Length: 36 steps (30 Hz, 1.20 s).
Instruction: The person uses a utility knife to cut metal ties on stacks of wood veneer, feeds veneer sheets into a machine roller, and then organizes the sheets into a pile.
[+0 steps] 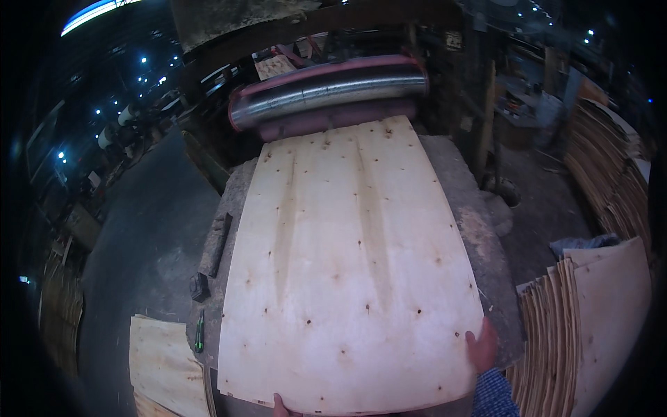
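A large pale wood veneer sheet [333, 257], with dark knots and two long brown streaks, lies lengthwise in front of me. Its far end reaches the lower roller of a roller machine [330, 90]. My right hand [484, 349] is closed on the sheet's right edge near the close corner, thumb on top and fingers partly hidden. At the near edge, left of the middle, my left hand [283, 408] pinches the sheet; mainly its thumb shows, and its other fingers are out of sight below.
A worn grey table [462, 208] lies under the sheet. On its left edge are a dark bar [217, 243], a small black object [199, 286] and a green cutter knife [200, 332]. Veneer stacks stand at lower left [167, 361] and right [556, 333], with another stack [604, 163] further right.
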Motion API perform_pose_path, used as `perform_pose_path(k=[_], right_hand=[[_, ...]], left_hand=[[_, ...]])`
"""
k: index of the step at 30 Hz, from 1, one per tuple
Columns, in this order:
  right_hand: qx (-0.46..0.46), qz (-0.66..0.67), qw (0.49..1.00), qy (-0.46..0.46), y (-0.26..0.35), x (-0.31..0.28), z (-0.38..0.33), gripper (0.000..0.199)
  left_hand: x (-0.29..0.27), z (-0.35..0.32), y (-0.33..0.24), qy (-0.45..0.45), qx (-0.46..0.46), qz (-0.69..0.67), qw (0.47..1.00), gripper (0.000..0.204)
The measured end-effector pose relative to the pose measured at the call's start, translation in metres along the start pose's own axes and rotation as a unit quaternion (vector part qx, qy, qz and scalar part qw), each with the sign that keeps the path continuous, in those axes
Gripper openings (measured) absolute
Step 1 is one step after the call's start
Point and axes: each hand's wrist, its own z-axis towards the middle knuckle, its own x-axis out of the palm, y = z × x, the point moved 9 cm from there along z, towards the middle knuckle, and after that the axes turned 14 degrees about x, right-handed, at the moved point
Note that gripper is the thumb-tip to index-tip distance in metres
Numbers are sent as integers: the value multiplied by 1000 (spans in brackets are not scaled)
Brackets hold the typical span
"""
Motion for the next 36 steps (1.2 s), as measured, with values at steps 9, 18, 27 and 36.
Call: perform_pose_path(k=[9,18,27,36], right_hand=[[62,147,984,85,-14,9,23,35],[24,-30,999,-2,24,-4,0,50],[-233,-135,963,-26,174,102,115,64],[-246,-122,962,-11,205,125,159,63]], left_hand=[[-4,-14,10,-11,-43,-50,998,45],[-33,-11,1,-99,-29,-14,995,54],[6,19,-17,-101,79,92,987,84],[-39,26,-12,-90,76,99,988,90]])
